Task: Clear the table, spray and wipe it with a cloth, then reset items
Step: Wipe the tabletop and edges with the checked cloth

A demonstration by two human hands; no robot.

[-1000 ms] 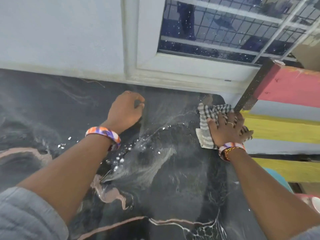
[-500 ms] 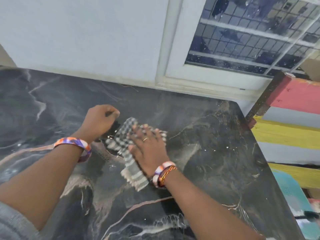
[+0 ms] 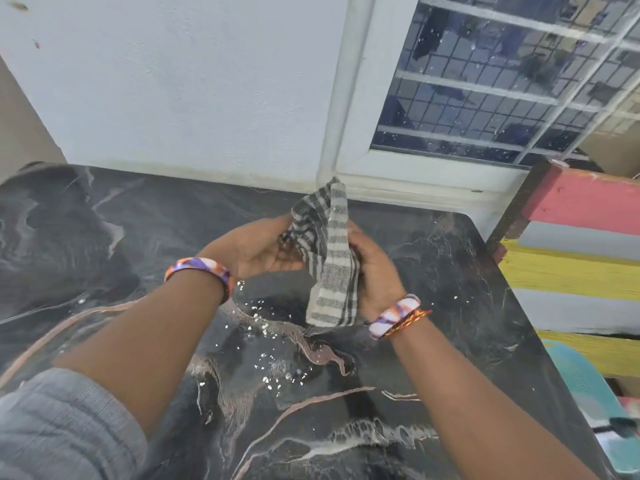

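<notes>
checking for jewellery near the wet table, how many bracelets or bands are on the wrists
3: one purple-orange bangle on the left wrist, a matching bangle and a thin red-orange thread band beside it on the right wrist. Sleeves may hide more.

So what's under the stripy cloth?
The cloth hangs between both hands, off the black marble table. Under it are white droplets. It covers the right hand's fingers.

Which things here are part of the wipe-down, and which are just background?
In the job: striped cloth, held by left hand and right hand; black marble table, with wet droplets.

Background: window, painted slat bench, white wall.
</notes>
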